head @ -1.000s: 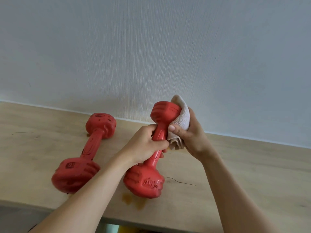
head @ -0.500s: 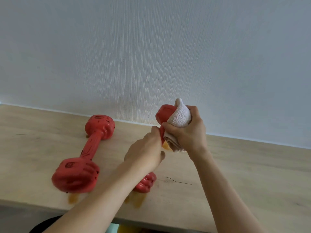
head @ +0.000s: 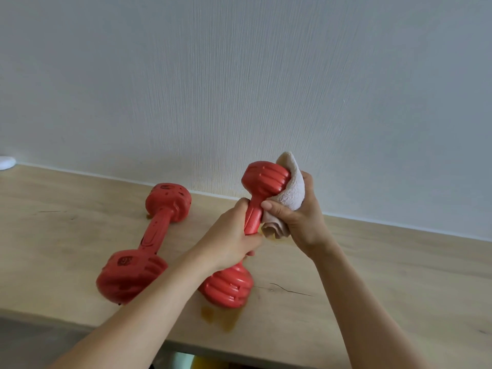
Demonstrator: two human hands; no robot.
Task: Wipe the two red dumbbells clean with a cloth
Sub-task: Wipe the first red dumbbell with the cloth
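Fingers of the left hand (head: 234,235) are curled tight round the handle of the held dumbbell (head: 247,230), gripping it at mid-shaft, thumb side up. That dumbbell stands tilted, its lower head resting on the desk (head: 372,288) near the front edge and its upper head raised toward the wall (head: 239,75). The right hand (head: 298,219) grips a pale cloth (head: 290,193), fingers wrapped behind it and the thumb pressed across its front, so that the cloth cups the right side of the upper head and hangs in folds beside the handle, just above the left hand. The two hands are close together, nearly touching at the shaft. The second dumbbell (head: 149,241) lies flat on the desk to the left, one head toward the back edge and the other toward the front edge, free of both hands; dark specks mark its far head and shaft. A yellowish wet stain (head: 221,315) sits on the desk just in front of the held dumbbell's lower head, and a thin dark crack (head: 290,288) runs through the wood to its right.
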